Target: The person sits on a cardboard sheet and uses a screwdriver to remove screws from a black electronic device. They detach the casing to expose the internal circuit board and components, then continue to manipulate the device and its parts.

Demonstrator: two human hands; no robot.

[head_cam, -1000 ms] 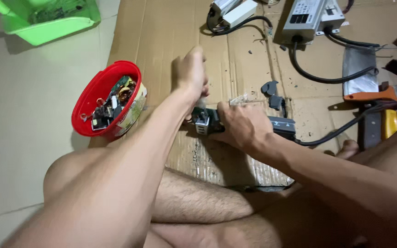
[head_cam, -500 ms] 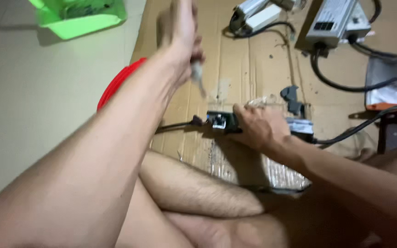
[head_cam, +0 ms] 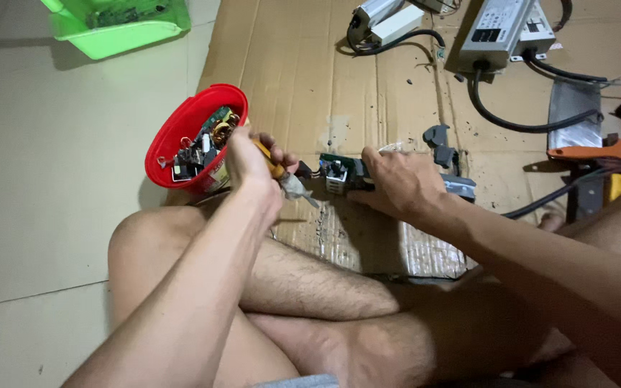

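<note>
My left hand [head_cam: 249,159] is closed around a yellow-handled tool [head_cam: 273,165] whose tip points right toward a small green circuit board [head_cam: 339,171]. My right hand [head_cam: 400,181] presses down on that board and the grey casing [head_cam: 460,187] it sticks out of, holding both against the cardboard sheet [head_cam: 303,79]. The board lies just right of the tool's tip; whether they touch is hidden by my fingers.
A red bucket [head_cam: 181,133] of electronic scraps stands left of my left hand. A green bin [head_cam: 120,29] sits far left. Grey power-supply boxes [head_cam: 501,29] with black cables [head_cam: 512,118], a small grey part [head_cam: 438,138] and an orange-handled tool [head_cam: 591,152] lie to the right. My crossed legs fill the foreground.
My left hand came down from its raised position and now sits low beside the board with the tool. My right hand stayed on the board and casing.
</note>
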